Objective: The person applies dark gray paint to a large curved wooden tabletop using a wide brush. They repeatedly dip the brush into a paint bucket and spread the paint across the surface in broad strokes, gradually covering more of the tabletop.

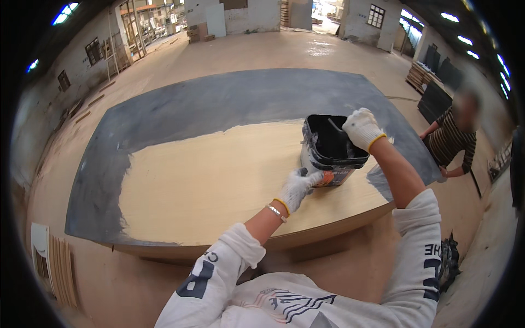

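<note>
A square black-rimmed bucket point(322, 162) stands on the large panel, its inside dark and its rim smeared with grey. My left hand point(298, 187), in a white knit glove with grey stains, grips the bucket low on its near left side. At the far right of the rim my right hand point(362, 129), gloved too, is closed in a fist. From it a thin grey tool point(336, 125) slants into the bucket; its lower end is hidden. Under the bucket, the panel point(219, 180) is pale bare wood in the middle, with a dark grey coating along the far, left and right sides.
Another person point(451, 136) in a striped top is at the panel's right end, hands by its edge. Stacked boards point(420, 76) and dark sheets point(435, 102) stand behind. Wooden strips point(63, 270) lean at lower left. A black crumpled bag point(449, 262) lies at lower right.
</note>
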A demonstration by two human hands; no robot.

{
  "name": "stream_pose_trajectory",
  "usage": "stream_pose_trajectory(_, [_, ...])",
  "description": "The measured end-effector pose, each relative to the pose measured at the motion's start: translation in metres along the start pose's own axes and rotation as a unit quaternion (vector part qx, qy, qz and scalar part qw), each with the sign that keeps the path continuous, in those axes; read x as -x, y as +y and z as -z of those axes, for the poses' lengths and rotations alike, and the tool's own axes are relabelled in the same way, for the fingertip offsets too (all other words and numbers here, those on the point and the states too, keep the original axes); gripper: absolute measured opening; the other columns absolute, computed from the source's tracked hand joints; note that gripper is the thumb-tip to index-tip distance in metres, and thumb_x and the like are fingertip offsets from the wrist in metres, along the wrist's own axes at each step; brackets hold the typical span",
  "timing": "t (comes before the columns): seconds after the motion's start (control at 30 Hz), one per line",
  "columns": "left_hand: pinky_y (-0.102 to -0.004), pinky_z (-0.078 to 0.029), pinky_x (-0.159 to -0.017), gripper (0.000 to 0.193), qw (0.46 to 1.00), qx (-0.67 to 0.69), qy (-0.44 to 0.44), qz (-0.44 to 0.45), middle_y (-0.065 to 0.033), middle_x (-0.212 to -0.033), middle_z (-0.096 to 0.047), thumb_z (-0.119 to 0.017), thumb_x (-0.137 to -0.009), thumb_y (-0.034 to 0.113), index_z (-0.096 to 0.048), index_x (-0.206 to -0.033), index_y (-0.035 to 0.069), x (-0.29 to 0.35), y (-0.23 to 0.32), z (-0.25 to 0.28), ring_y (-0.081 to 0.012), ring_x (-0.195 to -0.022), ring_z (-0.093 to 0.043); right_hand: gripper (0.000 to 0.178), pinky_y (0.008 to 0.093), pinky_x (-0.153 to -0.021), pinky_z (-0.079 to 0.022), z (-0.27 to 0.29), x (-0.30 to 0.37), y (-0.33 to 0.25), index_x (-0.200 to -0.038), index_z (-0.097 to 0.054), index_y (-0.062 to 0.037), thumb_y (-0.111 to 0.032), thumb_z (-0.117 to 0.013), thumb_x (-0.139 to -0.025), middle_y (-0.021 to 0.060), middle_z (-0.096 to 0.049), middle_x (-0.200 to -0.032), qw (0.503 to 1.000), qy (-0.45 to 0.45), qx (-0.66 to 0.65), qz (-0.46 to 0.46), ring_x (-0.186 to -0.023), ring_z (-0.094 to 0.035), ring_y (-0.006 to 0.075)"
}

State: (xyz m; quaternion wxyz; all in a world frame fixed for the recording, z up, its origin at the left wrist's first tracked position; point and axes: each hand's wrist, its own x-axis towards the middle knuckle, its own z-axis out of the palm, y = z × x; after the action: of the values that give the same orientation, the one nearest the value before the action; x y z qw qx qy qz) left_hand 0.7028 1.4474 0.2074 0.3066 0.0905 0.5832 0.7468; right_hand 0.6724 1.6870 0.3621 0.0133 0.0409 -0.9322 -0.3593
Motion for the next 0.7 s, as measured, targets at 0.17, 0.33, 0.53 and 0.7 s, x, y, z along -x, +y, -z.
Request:
stream_pose_trajectory(0.17, [-0.0357,-0.054,-0.106,0.073,0.998,-0.038,0.043,-0.039,-0.0221,-0.146,-0.061,-0.083,-0.095,0.025,-0.048,-0.149,-0.011,0.067,-0.030,0.033,-0.0265,-0.129,-0.062,0.021,0.0430,-0.091,-0.056,-0.018,0.006,-0.001,-0.096,-0.083,-0.0210,-0.011,-0.066,-0.088,0.0091,-0.078,-0.103,0.999,0.051,0.012,-0.011,-0.105,-0.074,0.0309])
stream_pose_trajectory(0.33, [-0.0356,-0.053,-0.108,0.051,0.995,-0.049,0.061,-0.062,-0.0194,-0.143,-0.063,-0.075,-0.101,0.015,-0.054,-0.143,-0.005,0.148,-0.059,0.085,-0.0244,-0.132,-0.061,0.022,0.0433,-0.098,-0.055,0.004,0.024,-0.001,-0.101,-0.083,-0.0182,-0.009,-0.068,-0.088,0.0116,-0.076,-0.110,1.000,0.009,-0.009,0.017,-0.112,-0.071,0.0308])
stream_pose_trajectory(0.53, [-0.0305,-0.060,-0.090,0.033,0.986,0.052,0.157,-0.017,-0.0125,-0.127,-0.072,-0.068,-0.104,0.008,-0.060,-0.134,-0.002,0.243,-0.081,0.131,-0.0177,-0.113,-0.070,0.031,0.0415,-0.103,-0.050,0.013,0.029,0.002,-0.111,-0.082,-0.0213,-0.005,-0.072,-0.086,0.0092,-0.074,-0.116,1.000,-0.004,-0.003,0.008,-0.117,-0.067,0.0280])
stream_pose_trajectory(0.7, [-0.0296,-0.060,-0.088,0.023,0.960,0.010,0.276,-0.039,-0.0110,-0.115,-0.076,-0.065,-0.105,0.008,-0.066,-0.125,-0.003,0.285,-0.130,0.168,-0.0172,-0.104,-0.073,0.038,0.0439,-0.100,-0.049,0.024,0.035,0.039,-0.117,-0.079,-0.0211,-0.005,-0.072,-0.084,0.0098,-0.073,-0.111,0.997,0.056,-0.041,-0.028,-0.113,-0.067,0.0296])
